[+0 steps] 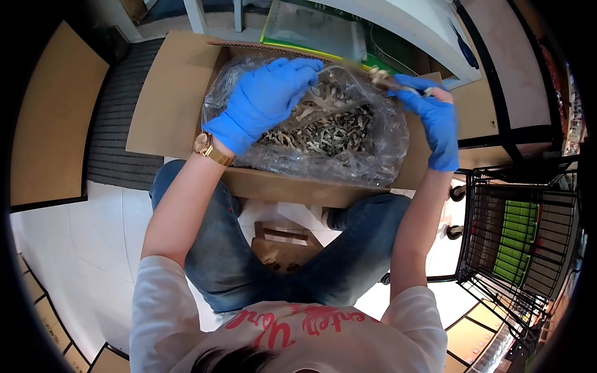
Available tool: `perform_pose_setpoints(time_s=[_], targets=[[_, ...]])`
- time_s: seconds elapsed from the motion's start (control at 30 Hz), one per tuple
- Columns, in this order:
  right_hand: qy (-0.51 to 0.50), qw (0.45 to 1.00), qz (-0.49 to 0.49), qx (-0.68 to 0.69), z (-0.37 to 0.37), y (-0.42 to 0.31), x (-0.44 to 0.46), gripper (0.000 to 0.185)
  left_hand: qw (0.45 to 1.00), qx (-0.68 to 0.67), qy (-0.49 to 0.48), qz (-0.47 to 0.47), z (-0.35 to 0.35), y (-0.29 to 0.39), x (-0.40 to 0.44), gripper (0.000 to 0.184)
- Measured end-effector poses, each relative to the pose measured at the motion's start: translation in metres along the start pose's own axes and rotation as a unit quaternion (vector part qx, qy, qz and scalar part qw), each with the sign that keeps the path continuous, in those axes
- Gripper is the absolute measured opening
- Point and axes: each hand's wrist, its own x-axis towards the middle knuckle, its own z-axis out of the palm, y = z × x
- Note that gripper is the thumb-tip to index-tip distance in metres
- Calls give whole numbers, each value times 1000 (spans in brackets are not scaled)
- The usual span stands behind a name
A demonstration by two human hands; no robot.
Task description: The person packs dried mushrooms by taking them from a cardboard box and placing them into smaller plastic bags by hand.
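An open cardboard box (292, 188) stands before me, lined with a large clear plastic bag (367, 168). Inside the liner lies a heap of dried, curled grey-brown strips (336, 133). My left hand (267, 99), in a blue glove, is closed on the edge of clear plastic above the heap; whether this is the liner or a separate bag I cannot tell. Over the box's right side, my right hand (429, 115), also gloved in blue, pinches some pale dried strips (380, 78), slightly blurred. Bare skin shows near its fingertips.
A black wire shopping cart (522, 230) with a green item inside stands at right. Behind the box are a green-edged panel (311, 31) and a white frame (398, 25). A ribbed dark mat (121, 118) lies at left; a wooden stool (283, 252) is between my legs.
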Motion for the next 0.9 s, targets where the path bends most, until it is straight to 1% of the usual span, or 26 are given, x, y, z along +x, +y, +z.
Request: perform_pose_setpoints(time_s=[0.03,0.07,0.13,0.17,0.23,0.27,0.33,0.37,0.43,0.47,0.53,0.57,0.63,0.67,0.73,0.8,0.87,0.9], targets=[[-53,998,-21,1,7,-1,-1,27,1000,7,-12,6,0,3,0,16],[-52,998,-21,2,17,1,0,27,1000,7,-12,8,0,6,0,16],[-150,981,-84,-84,39,9,2,26,998,34,-27,38,-1,11,0,21],[-147,982,-82,-83,46,12,5,26,998,32,-29,41,-1,13,1,21],[-122,946,-220,-205,55,17,9,24,997,47,-43,33,1,14,-1,24],[-122,946,-219,-205,57,15,8,24,997,46,-44,32,2,14,-1,24],[-82,957,-178,-214,58,6,7,23,999,31,-41,17,5,11,-2,26],[-84,957,-178,-214,58,4,8,23,999,31,-41,15,4,11,-2,26],[-51,952,-275,-128,57,1,10,23,998,45,-46,19,2,12,-1,27],[-51,952,-275,-127,56,-1,10,23,998,45,-46,19,1,13,-1,27],[-46,981,-183,-48,53,-4,7,24,998,30,-47,28,0,13,0,28],[-45,981,-183,-48,56,-6,6,24,998,30,-47,29,0,13,0,28],[-53,990,-132,-19,62,-9,4,26,998,31,-43,30,2,12,-1,27],[-51,990,-131,-19,63,-3,6,26,998,30,-44,32,2,12,0,27],[-31,961,-236,-143,67,11,10,29,999,2,-48,5,2,11,-1,22],[-53,985,-123,-111,56,7,7,32,999,-1,-37,13,3,5,-2,19],[-56,991,-82,-89,46,1,8,35,1000,-2,-24,19,2,0,-2,16],[-58,986,-126,-90,47,-5,4,34,1000,-7,-15,12,2,-2,-2,14]])
